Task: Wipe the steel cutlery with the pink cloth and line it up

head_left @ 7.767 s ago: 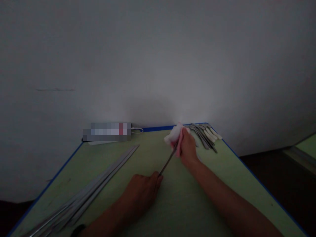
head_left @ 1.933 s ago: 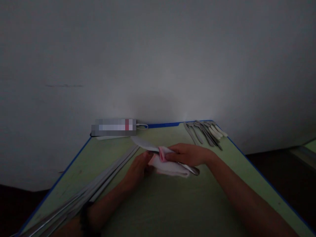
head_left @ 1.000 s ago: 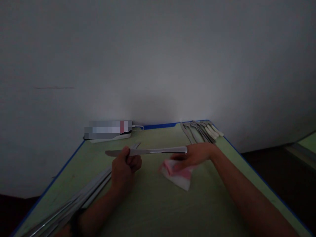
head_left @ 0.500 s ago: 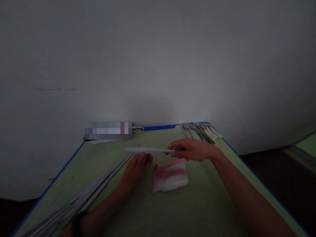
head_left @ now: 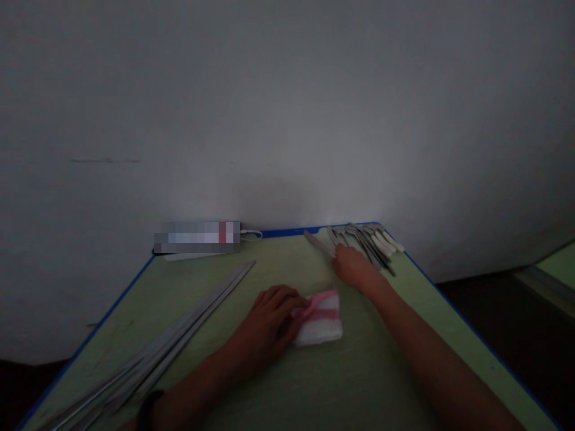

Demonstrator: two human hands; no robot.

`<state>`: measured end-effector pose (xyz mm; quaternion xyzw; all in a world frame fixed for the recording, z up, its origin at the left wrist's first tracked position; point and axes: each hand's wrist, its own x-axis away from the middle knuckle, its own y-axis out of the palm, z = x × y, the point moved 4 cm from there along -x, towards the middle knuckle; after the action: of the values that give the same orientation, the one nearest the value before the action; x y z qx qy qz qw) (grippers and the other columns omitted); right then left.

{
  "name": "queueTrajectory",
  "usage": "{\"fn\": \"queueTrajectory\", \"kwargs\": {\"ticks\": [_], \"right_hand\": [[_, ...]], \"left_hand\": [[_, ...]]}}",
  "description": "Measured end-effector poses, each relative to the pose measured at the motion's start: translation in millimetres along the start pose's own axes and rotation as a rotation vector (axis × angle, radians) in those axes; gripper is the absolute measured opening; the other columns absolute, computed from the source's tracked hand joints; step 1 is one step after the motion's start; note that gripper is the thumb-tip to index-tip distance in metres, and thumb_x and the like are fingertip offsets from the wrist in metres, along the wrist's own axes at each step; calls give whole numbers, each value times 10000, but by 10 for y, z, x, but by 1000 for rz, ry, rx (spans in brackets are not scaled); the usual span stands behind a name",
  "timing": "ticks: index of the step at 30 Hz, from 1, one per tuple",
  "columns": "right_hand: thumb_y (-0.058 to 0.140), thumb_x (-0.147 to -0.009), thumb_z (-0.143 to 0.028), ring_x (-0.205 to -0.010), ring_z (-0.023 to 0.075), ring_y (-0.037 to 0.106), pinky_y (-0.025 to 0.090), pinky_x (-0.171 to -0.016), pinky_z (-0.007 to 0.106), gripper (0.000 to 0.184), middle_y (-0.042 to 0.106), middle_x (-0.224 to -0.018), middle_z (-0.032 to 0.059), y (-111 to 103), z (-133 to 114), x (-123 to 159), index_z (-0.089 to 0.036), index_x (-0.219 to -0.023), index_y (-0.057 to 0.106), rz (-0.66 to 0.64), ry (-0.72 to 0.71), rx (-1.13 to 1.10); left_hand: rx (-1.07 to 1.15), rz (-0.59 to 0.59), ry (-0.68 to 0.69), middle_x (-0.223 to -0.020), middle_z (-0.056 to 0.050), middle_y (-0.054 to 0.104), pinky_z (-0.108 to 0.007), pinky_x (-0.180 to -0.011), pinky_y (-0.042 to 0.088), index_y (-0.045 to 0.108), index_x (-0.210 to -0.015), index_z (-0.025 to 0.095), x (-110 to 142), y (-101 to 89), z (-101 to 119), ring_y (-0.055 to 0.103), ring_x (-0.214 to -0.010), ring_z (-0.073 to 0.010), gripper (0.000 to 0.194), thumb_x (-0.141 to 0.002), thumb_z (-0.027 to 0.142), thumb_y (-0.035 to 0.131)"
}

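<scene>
Left hand (head_left: 273,317): resting low over the near-middle of the table (head_left: 359,383); thumb and fingers are coming together on a pink fold at the cloth's left edge.
Cloth (head_left: 326,329): lying on the table just right of the left hand, showing white with pink bands.
Right hand (head_left: 354,269): clamping on the handle end of a knife, farther away and to the right.
Knife (head_left: 318,242): pointing its blade far and left, sitting just left of the cutlery; handle is hiding under the fingers.
Cutlery (head_left: 371,245): lying in a group at the far right, white pieces outermost.
Strips (head_left: 193,323): running lengthwise along the left side.
</scene>
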<state>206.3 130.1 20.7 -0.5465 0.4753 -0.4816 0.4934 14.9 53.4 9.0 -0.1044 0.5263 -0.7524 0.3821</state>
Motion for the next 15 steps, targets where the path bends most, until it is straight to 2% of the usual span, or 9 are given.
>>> {"fn": "queueTrajectory", "kwargs": {"ticks": [2,5,8,11,15], "right_hand": [[339,-880,-155,-909,252,633,453,-727,330,394,610,-1071,188,-6,-42,15,-134,-1247,480,67,16,-3],[307,-896,-156,-858,238,642,460,-680,324,404,593,-1080,150,25,-142,49,-227,-1246,496,103,44,14],[267,-906,-142,-824,237,641,457,-651,323,400,608,-1010,164,85,-263,94,-187,-1177,558,108,92,62],[303,-888,-112,-909,256,608,448,-709,347,375,614,-997,184,100,-355,123,-142,-1122,595,171,70,112],[341,-874,-110,-980,269,561,417,-780,370,339,619,-1008,204,85,-338,111,-105,-1014,649,211,38,163]], "left_hand": [[-4,17,-6,-1135,-67,572,-409,-945,387,542,-1157,245,9,15,-15,476,-1087,-215,260,-932,247,413],[-12,31,-13,-1141,-65,564,-415,-947,382,536,-1163,250,19,27,-28,473,-1089,-216,262,-928,247,419],[-10,8,-17,-1141,-61,564,-407,-944,386,532,-1165,253,18,20,-23,480,-1082,-210,262,-929,247,418],[-15,-7,-16,-1137,-62,567,-405,-942,388,530,-1167,249,12,9,-14,485,-1077,-208,263,-936,251,405],[-21,-2,-14,-1128,-68,573,-406,-933,394,531,-1165,237,6,13,-18,492,-1066,-210,262,-937,258,404]]}}
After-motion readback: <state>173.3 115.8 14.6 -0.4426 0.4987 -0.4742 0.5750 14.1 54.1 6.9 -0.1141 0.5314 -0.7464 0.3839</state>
